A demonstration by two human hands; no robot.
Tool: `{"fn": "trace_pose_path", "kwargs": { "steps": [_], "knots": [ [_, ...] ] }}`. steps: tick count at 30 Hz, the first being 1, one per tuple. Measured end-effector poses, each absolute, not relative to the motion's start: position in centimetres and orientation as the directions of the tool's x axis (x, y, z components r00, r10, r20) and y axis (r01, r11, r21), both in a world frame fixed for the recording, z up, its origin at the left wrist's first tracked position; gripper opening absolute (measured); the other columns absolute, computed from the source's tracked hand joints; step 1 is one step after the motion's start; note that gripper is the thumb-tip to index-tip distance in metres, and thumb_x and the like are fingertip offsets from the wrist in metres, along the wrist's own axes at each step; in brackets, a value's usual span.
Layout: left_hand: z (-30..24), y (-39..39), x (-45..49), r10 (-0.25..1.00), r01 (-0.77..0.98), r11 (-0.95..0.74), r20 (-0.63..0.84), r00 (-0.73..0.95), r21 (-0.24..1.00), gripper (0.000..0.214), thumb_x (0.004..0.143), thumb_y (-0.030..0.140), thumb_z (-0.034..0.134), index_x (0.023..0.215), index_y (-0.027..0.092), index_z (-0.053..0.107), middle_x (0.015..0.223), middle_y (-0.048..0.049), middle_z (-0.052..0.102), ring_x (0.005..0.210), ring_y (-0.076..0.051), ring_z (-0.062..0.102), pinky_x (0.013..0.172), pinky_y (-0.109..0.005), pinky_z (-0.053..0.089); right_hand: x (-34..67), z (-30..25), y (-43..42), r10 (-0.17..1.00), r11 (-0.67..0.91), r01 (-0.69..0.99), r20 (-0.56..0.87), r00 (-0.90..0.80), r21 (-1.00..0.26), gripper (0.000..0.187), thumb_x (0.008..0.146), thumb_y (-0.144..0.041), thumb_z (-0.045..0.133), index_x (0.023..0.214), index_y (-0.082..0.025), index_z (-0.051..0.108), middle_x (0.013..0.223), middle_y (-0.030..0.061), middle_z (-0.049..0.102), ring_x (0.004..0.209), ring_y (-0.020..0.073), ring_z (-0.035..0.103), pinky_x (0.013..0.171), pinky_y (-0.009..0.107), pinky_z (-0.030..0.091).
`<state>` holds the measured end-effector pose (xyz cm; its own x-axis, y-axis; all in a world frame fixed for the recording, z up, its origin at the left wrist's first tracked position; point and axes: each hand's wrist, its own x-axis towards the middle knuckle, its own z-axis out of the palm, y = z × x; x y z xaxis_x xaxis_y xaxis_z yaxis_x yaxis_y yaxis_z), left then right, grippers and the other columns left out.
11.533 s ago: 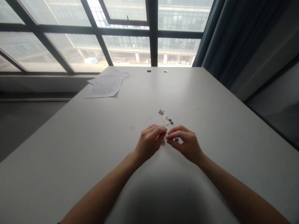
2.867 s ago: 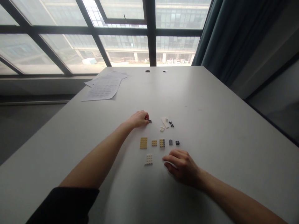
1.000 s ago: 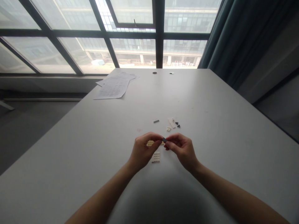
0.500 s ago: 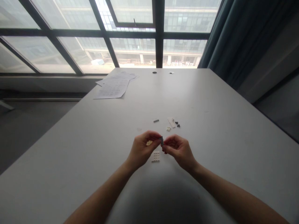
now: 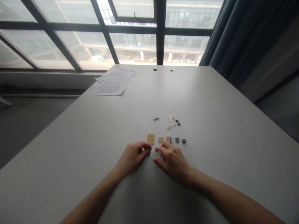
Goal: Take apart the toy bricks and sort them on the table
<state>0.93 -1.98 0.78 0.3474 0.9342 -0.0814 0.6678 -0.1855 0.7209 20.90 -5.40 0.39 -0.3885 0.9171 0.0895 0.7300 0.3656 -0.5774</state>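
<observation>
My left hand [image 5: 135, 155] pinches a narrow dark grey building-brick piece [image 5: 149, 152] between thumb and fingertips, just above the table. Beside it, my right hand [image 5: 171, 158] has its thumb and fingers around a white studded plate [image 5: 155, 155], partly covering it. Just beyond the hands lies a row of pieces: a large tan studded plate [image 5: 150, 138], a smaller tan plate [image 5: 161, 139], a tan and grey piece [image 5: 168, 139], a dark grey piece [image 5: 177, 140] and a black piece [image 5: 184, 141].
Farther off lie a grey bar [image 5: 156, 119], a flat white piece [image 5: 171, 120], a small cream piece [image 5: 168, 127] and small black pieces [image 5: 178, 123]. Printed papers [image 5: 112, 84] rest at the table's far left. Two round cable holes [image 5: 155, 70] sit near the far edge.
Both hands have come down and closer to me, moving off the row of pieces. The grey piece stays in my left hand; my right hand has left it and reached the white plate.
</observation>
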Motion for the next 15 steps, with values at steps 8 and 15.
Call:
{"fn": "trace_pose_path", "kwargs": {
  "steps": [8,15],
  "knots": [
    [0.8,-2.3,0.0,0.889,0.712,-0.358,-0.012,0.458,0.604,0.024,0.084,0.031,0.059,0.106,0.024,0.066,0.096,-0.0018,0.062,0.07,-0.012,0.057,0.068,-0.023,0.045,20.7,0.4,-5.5,0.91,0.397,0.769,0.108,-0.399,-0.502,0.023,0.086,-0.031,0.06,0.107,-0.02,0.063,0.1,0.0061,0.061,0.09,0.0203,0.058,0.081,0.031,0.045],
    [0.4,-2.5,0.1,0.845,0.74,-0.45,-0.029,0.534,0.5,0.032,0.083,0.033,0.06,0.115,0.028,0.063,0.102,-0.0019,0.061,0.077,-0.014,0.059,0.07,-0.023,0.045,20.7,0.1,-5.5,0.913,0.391,0.772,0.1,-0.397,-0.501,0.025,0.087,-0.033,0.06,0.109,-0.02,0.063,0.099,0.0061,0.061,0.089,0.0197,0.059,0.081,0.03,0.045]
  ]
}}
